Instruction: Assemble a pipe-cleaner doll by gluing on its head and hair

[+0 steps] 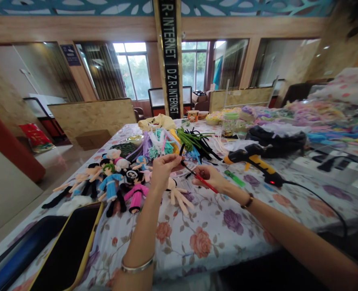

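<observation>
My left hand point(168, 169) pinches a short black fuzzy stem point(182, 150), like a pipe cleaner, held upright above the table. In my right hand point(209, 177) is a slim red-handled tool point(207, 184), its thin dark tip pointing at the stem near my left fingertips. Whether the tip touches the stem I cannot tell. A pale fuzzy-stem figure point(177, 194) lies below my hands. Finished-looking fuzzy dolls point(110, 182) are grouped left of my left hand. Behind my hands lie bundles of coloured fuzzy stems point(160, 143), with green and black ones point(197, 141) to the right.
A yellow and black glue gun point(256, 163) with a lit red light lies right, its cord trailing off. Near it lies a green lighter-like object point(235, 178). Two phones, one yellow-cased point(71, 246), lie front left. A black bag point(275, 139) and colourful stem piles point(312, 113) stand behind.
</observation>
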A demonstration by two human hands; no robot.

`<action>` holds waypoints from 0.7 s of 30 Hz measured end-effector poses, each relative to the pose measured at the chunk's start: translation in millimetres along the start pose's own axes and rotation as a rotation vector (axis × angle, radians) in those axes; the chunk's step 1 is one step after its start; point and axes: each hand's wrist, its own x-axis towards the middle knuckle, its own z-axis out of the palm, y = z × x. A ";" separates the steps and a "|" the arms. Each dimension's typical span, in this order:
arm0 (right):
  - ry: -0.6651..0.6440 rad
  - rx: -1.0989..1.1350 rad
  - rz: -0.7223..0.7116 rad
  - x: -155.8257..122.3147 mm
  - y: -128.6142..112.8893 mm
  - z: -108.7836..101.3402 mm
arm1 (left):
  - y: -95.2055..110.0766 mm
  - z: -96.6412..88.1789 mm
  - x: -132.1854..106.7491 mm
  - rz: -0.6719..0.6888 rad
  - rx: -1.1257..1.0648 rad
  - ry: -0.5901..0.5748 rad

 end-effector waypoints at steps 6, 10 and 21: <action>0.066 0.067 -0.012 -0.1 -6.9 0.6 | 2.8 2.6 -2.4 -0.008 -0.035 0.008; 0.131 -0.149 -0.097 -1.7 -15.5 -3.7 | 3.8 1.1 -1.8 -0.029 -0.075 -0.007; 0.186 -0.656 -0.314 -4.5 -12.1 -17.2 | 2.7 -3.3 -0.4 -0.098 -0.090 -0.097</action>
